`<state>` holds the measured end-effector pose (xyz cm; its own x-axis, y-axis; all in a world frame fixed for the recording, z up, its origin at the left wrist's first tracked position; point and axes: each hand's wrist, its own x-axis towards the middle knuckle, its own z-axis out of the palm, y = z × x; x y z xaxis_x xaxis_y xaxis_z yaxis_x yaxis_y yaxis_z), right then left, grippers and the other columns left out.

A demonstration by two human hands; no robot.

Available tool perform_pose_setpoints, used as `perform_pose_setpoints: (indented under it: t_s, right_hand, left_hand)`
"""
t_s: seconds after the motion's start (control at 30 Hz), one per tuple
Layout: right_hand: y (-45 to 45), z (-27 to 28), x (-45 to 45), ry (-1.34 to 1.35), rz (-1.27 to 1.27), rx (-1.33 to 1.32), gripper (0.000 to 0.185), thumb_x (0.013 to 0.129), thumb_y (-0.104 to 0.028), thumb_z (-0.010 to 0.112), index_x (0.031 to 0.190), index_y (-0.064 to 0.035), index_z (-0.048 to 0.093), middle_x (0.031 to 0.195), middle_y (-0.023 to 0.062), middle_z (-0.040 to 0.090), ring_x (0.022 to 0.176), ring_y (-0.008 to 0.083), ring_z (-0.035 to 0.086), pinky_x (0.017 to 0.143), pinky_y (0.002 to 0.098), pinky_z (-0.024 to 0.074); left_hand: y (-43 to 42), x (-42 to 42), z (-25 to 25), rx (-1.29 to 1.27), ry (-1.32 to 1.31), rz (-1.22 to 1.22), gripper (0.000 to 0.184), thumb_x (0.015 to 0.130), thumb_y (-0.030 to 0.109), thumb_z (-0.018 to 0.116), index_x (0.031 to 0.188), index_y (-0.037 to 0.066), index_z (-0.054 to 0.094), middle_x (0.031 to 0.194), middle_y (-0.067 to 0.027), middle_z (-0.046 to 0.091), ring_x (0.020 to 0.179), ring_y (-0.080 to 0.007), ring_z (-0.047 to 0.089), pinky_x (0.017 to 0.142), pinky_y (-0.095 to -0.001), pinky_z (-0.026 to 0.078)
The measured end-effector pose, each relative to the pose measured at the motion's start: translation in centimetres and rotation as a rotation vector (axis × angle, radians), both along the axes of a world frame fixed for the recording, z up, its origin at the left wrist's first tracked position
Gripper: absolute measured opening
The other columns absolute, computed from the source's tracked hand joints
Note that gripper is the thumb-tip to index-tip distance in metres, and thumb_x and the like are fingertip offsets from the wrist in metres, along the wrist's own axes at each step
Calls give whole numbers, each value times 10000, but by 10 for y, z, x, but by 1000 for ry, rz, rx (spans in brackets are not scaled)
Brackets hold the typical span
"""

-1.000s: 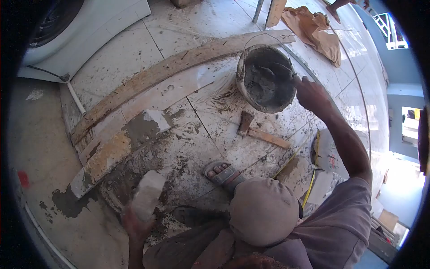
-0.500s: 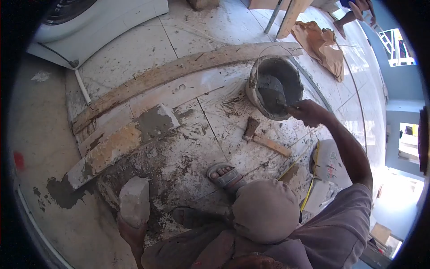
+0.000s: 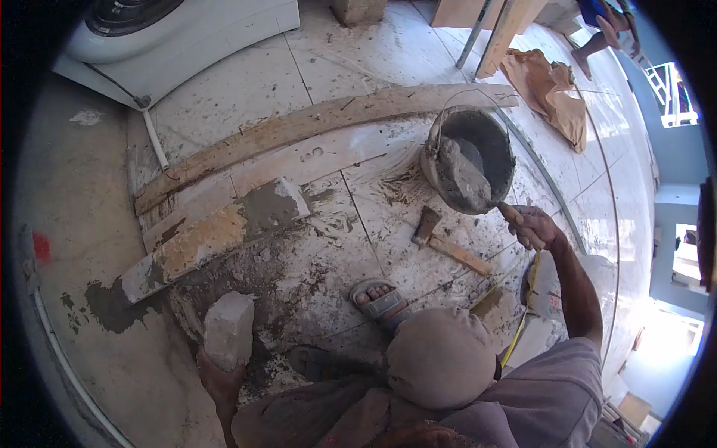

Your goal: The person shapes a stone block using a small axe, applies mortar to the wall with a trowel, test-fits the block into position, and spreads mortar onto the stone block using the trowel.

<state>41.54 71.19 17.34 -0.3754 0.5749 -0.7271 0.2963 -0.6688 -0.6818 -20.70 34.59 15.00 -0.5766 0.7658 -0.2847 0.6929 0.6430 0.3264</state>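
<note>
My right hand (image 3: 535, 227) is closed around the wooden handle of a trowel (image 3: 509, 213). The blade reaches into a mortar-smeared bucket (image 3: 441, 183) and carries a heap of wet grey mortar (image 3: 461, 172). At the lower left, my left hand (image 3: 218, 379) grips a pale, rough-faced block (image 3: 228, 328) from below. Beyond that block lies a row of laid blocks (image 3: 202, 237), with wet mortar (image 3: 269, 213) spread over its right end. A hatchet with a wooden handle (image 3: 457, 252) rests on the floor between the bucket and my sandalled foot (image 3: 379, 297).
A long plank with nails (image 3: 299, 123) runs behind the laid blocks. A white washing machine (image 3: 187, 52) stands at the upper left. Crumpled brown paper (image 3: 549, 93) lies past the bucket. Near my right arm are a yellow tape (image 3: 515, 340) and pale blocks (image 3: 534, 340). Another person's leg (image 3: 590, 52) shows at upper right.
My right hand has drawn back slightly from the bucket, and the trowel blade now shows a heap of mortar on it. My left hand still holds the block in much the same place.
</note>
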Motion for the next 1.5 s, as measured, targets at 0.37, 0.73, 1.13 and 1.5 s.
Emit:
perform_pose_setpoints:
  t_s: [0.37,0.73,1.13,1.5]
  right_hand:
    - [-62,17,-11,-69,-158,7,340,860,-300,568,1054,-26,515,765,59,554,487,100,526,379,224,433]
    - [-73,-6,-62,-234,-321,217,323,929,-300,485,1055,-7,536,810,67,583,533,120,543,449,259,443]
    - [-127,56,-56,-319,-159,-7,355,911,-305,463,1099,-16,544,804,54,574,572,126,545,462,257,439]
    - [-142,-19,-65,-91,-406,237,435,875,-311,538,1225,-61,477,821,-2,522,637,99,494,522,226,422]
  left_hand:
    - [-5,3,-6,-37,126,-22,914,566,247,777,1311,-37,328,1206,-278,463,1122,-439,453,945,-481,370]
    - [-15,-1,-17,-60,212,28,937,524,274,785,1306,-9,353,1199,-249,486,1124,-434,455,940,-471,376]
    - [-12,-1,-16,-88,194,10,949,567,370,766,1324,-13,339,1255,-258,453,1163,-420,439,965,-471,362]
    - [-11,-2,-14,-133,4,168,899,625,431,770,1319,33,362,1216,-218,491,1137,-368,478,962,-472,368]
